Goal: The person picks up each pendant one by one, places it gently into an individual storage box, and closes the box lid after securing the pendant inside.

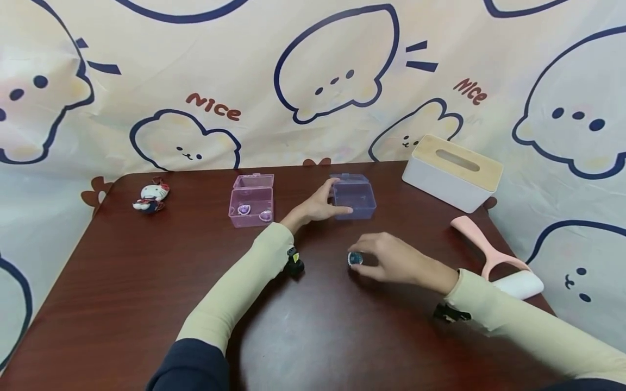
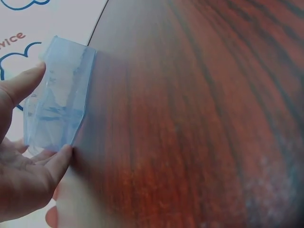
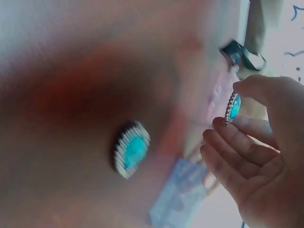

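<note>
My left hand (image 1: 320, 203) holds a clear blue plastic box (image 1: 359, 202) by its left side, its lid tipped back. Thumb and fingers span this box (image 2: 66, 90) in the left wrist view. Between thumb and fingertips, my right hand (image 1: 391, 258) pinches a turquoise gem ornament (image 1: 355, 258) with a beaded silver rim, low over the table in front of the box. The right wrist view shows the pinched gem ornament (image 3: 232, 108) edge-on. A second, similar turquoise ornament (image 3: 133, 149) appears against the table there; I cannot make out two in the head view.
An open pink box (image 1: 251, 203) with two purple gem ornaments stands left of my left hand. Farther left lies a small plush-like figure (image 1: 152, 196). A tissue box (image 1: 452, 172) stands at the back right, with a pink-handled white roller (image 1: 494, 258) before it. A printed cloth hangs behind.
</note>
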The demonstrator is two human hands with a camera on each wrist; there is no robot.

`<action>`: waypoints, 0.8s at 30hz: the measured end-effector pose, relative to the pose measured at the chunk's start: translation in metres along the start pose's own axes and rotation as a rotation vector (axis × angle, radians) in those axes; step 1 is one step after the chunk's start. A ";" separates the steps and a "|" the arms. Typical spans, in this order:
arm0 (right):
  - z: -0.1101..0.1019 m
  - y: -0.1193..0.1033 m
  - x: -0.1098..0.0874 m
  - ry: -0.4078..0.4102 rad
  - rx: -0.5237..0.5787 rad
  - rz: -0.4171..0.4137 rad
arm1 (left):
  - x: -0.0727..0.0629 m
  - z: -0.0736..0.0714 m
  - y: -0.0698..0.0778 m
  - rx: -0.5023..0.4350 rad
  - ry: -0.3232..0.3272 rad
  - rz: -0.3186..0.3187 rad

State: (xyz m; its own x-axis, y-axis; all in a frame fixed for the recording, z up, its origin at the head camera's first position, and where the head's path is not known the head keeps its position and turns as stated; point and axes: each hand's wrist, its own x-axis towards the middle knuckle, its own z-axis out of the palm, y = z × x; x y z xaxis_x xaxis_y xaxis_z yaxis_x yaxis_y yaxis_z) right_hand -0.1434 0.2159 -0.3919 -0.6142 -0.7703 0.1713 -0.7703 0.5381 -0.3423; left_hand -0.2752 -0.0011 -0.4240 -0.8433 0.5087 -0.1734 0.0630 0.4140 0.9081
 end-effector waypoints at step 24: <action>-0.065 0.028 0.055 0.205 0.013 0.057 | 0.000 -0.003 0.004 -0.011 -0.039 0.020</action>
State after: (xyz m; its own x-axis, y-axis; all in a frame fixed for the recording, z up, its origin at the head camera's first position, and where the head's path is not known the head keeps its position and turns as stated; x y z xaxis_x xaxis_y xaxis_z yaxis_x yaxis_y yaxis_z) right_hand -0.2095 0.2112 -0.3317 -0.6797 -0.6524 0.3353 -0.7319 0.5731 -0.3686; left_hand -0.2767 -0.0013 -0.4197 -0.8202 0.5465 -0.1694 0.0740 0.3949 0.9157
